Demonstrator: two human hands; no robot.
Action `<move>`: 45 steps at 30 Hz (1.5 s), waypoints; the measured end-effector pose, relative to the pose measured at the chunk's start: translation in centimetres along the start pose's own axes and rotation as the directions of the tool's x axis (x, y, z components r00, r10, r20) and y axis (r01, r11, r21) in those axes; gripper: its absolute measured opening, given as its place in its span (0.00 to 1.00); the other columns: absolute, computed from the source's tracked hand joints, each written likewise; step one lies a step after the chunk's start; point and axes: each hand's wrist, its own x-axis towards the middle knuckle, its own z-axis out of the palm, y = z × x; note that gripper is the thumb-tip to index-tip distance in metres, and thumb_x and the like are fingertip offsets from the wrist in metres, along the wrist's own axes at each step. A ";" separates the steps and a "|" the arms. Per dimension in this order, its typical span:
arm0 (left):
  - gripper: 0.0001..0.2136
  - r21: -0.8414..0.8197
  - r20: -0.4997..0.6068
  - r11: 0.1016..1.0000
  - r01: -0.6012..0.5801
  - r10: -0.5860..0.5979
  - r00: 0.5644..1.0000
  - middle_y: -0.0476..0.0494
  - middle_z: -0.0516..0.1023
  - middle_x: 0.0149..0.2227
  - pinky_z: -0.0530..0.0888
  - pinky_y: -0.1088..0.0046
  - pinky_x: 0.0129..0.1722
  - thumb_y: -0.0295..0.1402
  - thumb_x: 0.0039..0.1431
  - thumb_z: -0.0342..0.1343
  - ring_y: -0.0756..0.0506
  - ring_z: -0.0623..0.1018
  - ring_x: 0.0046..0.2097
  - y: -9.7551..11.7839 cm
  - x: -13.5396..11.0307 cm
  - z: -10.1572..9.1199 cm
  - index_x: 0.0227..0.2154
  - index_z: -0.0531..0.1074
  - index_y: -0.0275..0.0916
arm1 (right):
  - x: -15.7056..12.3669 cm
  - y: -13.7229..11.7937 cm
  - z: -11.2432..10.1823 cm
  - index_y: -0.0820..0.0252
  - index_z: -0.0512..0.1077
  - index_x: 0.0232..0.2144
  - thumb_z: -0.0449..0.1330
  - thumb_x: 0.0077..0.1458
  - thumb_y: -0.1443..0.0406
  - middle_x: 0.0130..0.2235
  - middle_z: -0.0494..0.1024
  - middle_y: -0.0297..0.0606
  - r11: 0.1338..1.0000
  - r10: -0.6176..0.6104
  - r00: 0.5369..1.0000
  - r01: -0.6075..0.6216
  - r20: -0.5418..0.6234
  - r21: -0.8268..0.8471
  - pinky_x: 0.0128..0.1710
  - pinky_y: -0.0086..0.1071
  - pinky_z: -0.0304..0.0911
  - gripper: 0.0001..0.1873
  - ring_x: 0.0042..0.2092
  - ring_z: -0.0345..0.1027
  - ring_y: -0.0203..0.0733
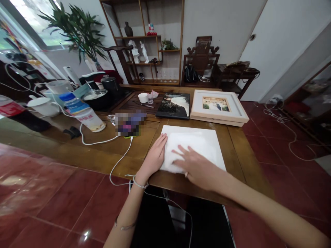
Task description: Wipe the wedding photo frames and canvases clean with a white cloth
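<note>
A white flat panel [199, 141] lies on the wooden table [124, 148] in front of me. A white cloth or tissue [173, 156] rests on its near left part. My left hand [154, 156] lies flat at the panel's left edge, fingers stretched out and together. Over the cloth, my right hand [198, 167] presses down with its fingers spread. Neither hand grips anything.
Behind the panel lie a dark photo print [174, 106] and a framed picture [218, 106]. A phone on a white cable [130, 125], a bottle [84, 112], pots and a teacup [142, 97] crowd the table's left. Shelves and a wooden chair [200, 60] stand behind.
</note>
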 end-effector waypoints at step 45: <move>0.22 -0.140 0.018 0.987 0.077 -0.075 0.997 0.38 0.52 0.65 0.51 0.60 0.65 0.36 0.68 0.38 0.45 0.52 0.66 1.7 -0.4 -0.7 0.62 0.54 0.33 | -1.5 -0.7 -2.6 0.57 0.72 0.41 0.49 0.45 0.77 0.56 0.69 0.44 0.996 0.002 0.996 -0.010 0.091 0.091 0.54 0.45 0.59 0.23 0.57 0.61 0.51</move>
